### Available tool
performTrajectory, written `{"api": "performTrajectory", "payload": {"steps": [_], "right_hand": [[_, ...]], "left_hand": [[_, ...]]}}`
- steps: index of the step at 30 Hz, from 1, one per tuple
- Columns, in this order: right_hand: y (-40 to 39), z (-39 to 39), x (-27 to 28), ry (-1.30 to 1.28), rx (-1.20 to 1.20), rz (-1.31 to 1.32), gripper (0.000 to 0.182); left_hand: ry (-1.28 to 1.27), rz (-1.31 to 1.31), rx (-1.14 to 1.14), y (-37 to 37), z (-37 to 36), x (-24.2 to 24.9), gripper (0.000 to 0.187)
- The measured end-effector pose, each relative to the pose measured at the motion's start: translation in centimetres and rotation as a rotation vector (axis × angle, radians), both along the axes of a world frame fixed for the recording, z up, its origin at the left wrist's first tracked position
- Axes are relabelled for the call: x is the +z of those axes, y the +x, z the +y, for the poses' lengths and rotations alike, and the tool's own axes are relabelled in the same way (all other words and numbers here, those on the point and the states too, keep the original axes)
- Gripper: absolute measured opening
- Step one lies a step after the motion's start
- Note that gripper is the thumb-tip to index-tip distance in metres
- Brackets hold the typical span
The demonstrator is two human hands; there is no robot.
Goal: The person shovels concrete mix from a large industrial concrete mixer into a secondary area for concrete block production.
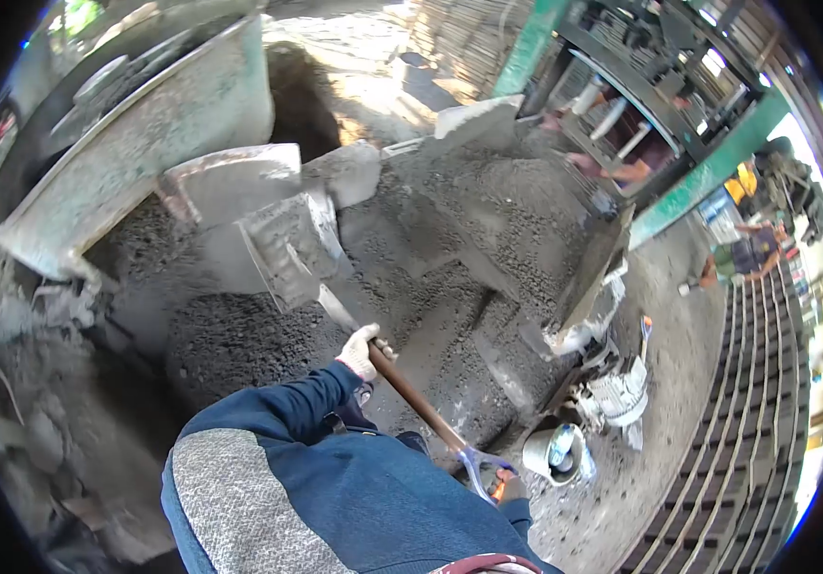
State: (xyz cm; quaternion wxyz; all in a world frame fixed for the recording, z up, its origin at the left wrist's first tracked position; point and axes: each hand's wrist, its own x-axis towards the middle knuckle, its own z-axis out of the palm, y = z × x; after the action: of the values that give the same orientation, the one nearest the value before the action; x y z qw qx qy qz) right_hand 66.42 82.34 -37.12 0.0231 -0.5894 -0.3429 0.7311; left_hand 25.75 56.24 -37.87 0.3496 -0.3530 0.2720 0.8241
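Note:
My left hand, in a pale work glove, is closed around the brown shaft of a shovel, just behind its metal socket. Lower down, my right hand is at the purple-blue D-shaped grip; its fingers are partly hidden, with some orange showing there. The broad metal blade points away from me, above a heap of dark grey, crumbly mix. Little or no material shows on the blade. More of the mix is piled to the right, inside low metal walls.
A large pale green metal trough stands at upper left. Another person's arms reach in beneath a green-framed machine. At right are a bucket, a motor, rows of dark blocks and a person farther off.

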Motion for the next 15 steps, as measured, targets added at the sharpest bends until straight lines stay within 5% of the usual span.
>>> {"api": "performTrajectory", "payload": {"steps": [4, 13, 15], "right_hand": [[-5.4, 1.4, -0.6, -0.02, 0.174, 0.393, 0.008], [-14.5, -11.2, 6.1, -0.078, 0.085, 0.384, 0.024], [-16.0, -14.0, 8.2, -0.131, 0.233, 0.466, 0.029]], "left_hand": [[0.114, 0.143, 0.129, -1.2, -0.5, 0.5, 0.023], [0.299, 0.236, 0.169, 3.9, -0.7, 3.7, 0.04], [0.349, 0.251, 0.256, 3.9, -1.4, 3.7, 0.028]]}}
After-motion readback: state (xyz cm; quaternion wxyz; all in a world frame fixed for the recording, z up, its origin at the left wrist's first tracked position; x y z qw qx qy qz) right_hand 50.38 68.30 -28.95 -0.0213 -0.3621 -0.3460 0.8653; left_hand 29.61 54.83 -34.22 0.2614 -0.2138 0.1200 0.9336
